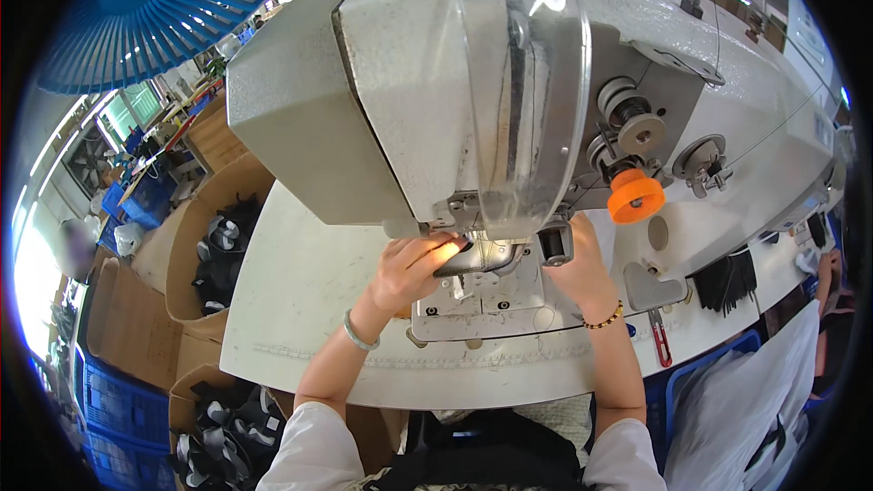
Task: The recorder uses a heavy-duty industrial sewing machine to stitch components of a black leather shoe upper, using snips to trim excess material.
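A white sewing machine fills the upper middle of the head view. Under its head, near the lit needle area, lies a small dark grey piece with a black edge, perhaps a shoe part; its kind is not clear. My left hand grips the left end of this piece, fingers pressed together in the lamp light. On the other side, my right hand reaches up beside the machine's presser parts. Its fingers are mostly hidden behind the machine, so what they touch does not show.
The white table has a ruler strip along its near edge. A red-handled tool and black strips lie at right. Cartons of black and grey pieces stand at left. A blue fan hangs upper left.
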Tool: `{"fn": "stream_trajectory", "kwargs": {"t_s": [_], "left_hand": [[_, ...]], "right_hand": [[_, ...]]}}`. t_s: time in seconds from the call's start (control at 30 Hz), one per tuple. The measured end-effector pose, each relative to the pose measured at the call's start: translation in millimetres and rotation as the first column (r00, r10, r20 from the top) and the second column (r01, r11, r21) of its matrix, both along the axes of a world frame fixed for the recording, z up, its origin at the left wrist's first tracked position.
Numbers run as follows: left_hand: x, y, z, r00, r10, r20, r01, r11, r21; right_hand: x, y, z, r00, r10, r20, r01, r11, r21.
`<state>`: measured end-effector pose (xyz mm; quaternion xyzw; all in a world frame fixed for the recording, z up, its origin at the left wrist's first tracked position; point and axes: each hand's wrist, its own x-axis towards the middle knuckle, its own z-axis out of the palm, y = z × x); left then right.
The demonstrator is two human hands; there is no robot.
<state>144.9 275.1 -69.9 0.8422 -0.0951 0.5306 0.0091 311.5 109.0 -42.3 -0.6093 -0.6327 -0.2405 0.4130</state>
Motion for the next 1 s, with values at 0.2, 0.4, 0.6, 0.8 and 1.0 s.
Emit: {"fn": "stream_trajectory", "kwargs": {"t_s": [0.2, 0.4, 0.6, 0.8, 1.0], "left_hand": [[-2.3, -3.1, 3.9, 0.999, -0.032, -0.039, 0.032, 0.999, -0.018], [-5.9, -3.2, 2.3, 0.998, -0.06, -0.02, 0.059, 0.998, -0.032], [-8.3, -9.5, 1.9, 0.999, -0.021, -0.024, 0.022, 1.0, 0.019], [-7.0, -12.7, 4.6, 0.999, 0.027, -0.03, -0.024, 0.996, 0.08], [-7.0, -7.7, -1.1, 1.0, -0.007, 0.002, 0.007, 0.999, 0.049]], "right_hand": [[4.0, 6.1, -9.1, 0.997, 0.072, 0.037, -0.077, 0.986, 0.146], [2.9, 3.1, -16.6, 0.988, 0.144, 0.05, -0.146, 0.989, 0.026], [6.1, -7.4, -15.3, 0.983, 0.15, 0.102, -0.154, 0.988, 0.034], [9.0, -5.0, -10.5, 0.955, 0.223, 0.193, -0.24, 0.968, 0.069], [-4.1, -2.5, -4.3, 0.987, 0.118, 0.107, -0.134, 0.977, 0.166]]}}
